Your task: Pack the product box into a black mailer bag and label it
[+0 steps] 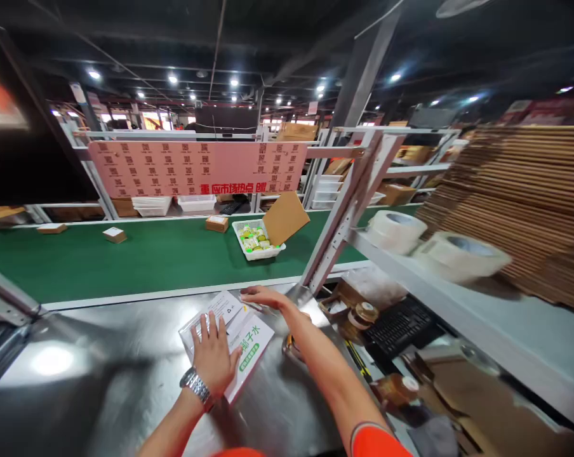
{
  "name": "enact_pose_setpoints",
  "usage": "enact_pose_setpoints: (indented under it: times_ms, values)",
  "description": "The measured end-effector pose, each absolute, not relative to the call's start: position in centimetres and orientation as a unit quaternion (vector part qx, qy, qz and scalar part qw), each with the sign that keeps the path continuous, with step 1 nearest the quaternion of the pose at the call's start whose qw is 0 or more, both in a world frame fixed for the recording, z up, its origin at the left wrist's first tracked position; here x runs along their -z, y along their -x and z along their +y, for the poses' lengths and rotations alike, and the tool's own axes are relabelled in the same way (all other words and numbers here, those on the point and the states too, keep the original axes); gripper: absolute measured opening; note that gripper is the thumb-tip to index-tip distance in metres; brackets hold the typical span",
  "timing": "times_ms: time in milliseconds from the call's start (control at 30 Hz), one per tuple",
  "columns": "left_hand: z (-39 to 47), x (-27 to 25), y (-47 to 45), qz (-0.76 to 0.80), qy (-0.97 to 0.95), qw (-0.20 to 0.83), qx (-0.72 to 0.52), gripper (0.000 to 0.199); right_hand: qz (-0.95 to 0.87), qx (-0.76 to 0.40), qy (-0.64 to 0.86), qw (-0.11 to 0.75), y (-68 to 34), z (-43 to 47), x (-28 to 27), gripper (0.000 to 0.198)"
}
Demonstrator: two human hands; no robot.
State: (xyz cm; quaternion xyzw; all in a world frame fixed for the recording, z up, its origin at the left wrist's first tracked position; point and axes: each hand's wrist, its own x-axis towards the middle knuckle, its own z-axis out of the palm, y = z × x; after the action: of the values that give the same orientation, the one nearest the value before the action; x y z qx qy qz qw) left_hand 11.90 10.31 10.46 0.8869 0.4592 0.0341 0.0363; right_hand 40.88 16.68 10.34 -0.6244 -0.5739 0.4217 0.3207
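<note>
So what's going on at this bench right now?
A person is working at a shiny metal bench beside a green conveyor belt. The left hand lies flat on a white printed carton, while the right hand touches its far edge. On the belt sit a white basket of small bottles and a few small cardboard boxes. Tape rolls rest on the shelf to the right.

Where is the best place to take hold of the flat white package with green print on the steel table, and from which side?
Probably the far edge of the flat white package with green print. It lies flat on the shiny steel table under the left hand, so its faces offer no grip. The right hand already rests at that edge, coming from the right.
</note>
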Motion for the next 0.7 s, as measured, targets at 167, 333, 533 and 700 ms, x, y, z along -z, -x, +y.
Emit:
enact_pose_setpoints:
  times_ms: [167,333,533,700]
  values:
    - [10.6,-9.3,-11.9,0.455,-0.888,0.041,-0.054,0.081,-0.641,-0.405,0.62,0.202,-42.0,19.6,-12.8,0.058]
    - [11.0,-8.5,-11.7,0.437,-0.893,0.073,-0.074,0.071,-0.7,-0.345,0.617,0.102,-41.2,19.6,-15.9,0.025]
    - [11.2,-8.6,-11.7,0.424,-0.894,0.117,-0.08,0.062,-0.735,-0.213,0.641,0.062,-38.7,17.2,-18.3,0.005]
    - [11.0,-8.9,-11.8,0.42,-0.896,0.123,-0.082,0.062,-0.736,-0.149,0.657,0.065,-37.2,15.2,-19.9,0.006]
